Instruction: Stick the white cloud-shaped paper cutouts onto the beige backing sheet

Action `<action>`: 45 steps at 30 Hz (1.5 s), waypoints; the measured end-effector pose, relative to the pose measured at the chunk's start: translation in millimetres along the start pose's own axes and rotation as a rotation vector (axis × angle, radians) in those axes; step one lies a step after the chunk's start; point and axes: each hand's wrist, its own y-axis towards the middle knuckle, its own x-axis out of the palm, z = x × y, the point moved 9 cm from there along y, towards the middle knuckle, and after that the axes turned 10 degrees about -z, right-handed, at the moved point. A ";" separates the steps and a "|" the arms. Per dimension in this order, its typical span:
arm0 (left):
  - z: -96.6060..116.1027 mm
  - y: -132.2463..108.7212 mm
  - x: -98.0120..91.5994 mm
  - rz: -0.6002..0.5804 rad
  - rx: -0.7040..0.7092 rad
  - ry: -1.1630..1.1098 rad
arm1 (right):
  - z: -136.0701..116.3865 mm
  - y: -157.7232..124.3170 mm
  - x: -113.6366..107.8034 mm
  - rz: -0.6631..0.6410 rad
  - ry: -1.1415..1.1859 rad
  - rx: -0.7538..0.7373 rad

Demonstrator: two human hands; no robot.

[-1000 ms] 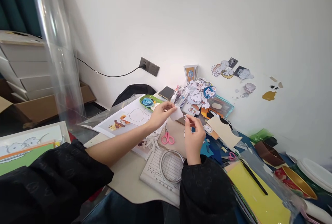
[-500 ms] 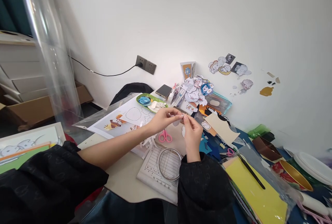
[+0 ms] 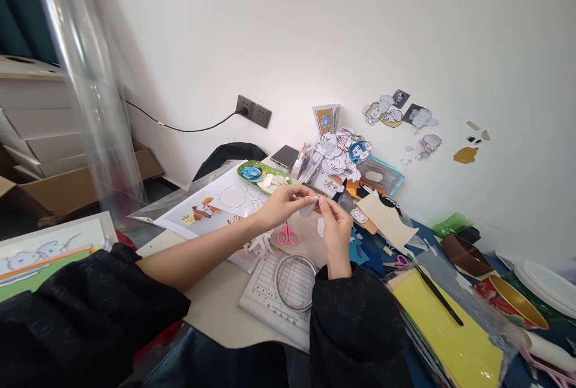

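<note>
My left hand (image 3: 288, 203) and my right hand (image 3: 335, 226) meet fingertip to fingertip above the desk. Between their pinched fingers is a small white paper cutout (image 3: 308, 210), its rounded part hanging below the left fingers. Both hands are closed on it; its upper edge is hidden by the fingertips. Under the hands lie pink-handled scissors (image 3: 287, 234) on a brown board (image 3: 306, 244). Another white cutout (image 3: 320, 227) rests beside my right hand. Closer to me, a metal ring (image 3: 275, 283) lies on a gridded white pad (image 3: 258, 298).
A green tray (image 3: 243, 166) holding blue and white paper pieces stands behind my left hand. Nearby are a phone (image 3: 285, 156) and printed sheets (image 3: 171, 219). To the right lie a beige sheet (image 3: 387, 223), yellow paper (image 3: 450, 328) and a black pen (image 3: 438, 295). Cutouts (image 3: 420, 116) are on the wall.
The view has shifted very slightly. My hands stay together at the same place, and the white cutout between them shows a little more.
</note>
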 end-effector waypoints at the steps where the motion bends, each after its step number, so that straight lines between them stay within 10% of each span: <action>1: 0.1 -0.1 -0.3 0.004 0.002 0.001 | -0.1 0.2 0.0 0.001 -0.002 -0.001; 27: -1.7 -2.0 1.4 0.030 -0.021 -0.011 | -9.2 -8.0 -9.3 0.184 -0.161 -0.039; 35: -26.7 -3.1 -36.9 0.337 -0.092 -0.226 | 1.3 -9.6 -52.1 0.388 -0.096 -0.042; 45: -43.1 -7.8 -63.6 0.562 -0.141 -0.404 | -23.2 -26.8 77.9 -0.419 -0.401 -0.226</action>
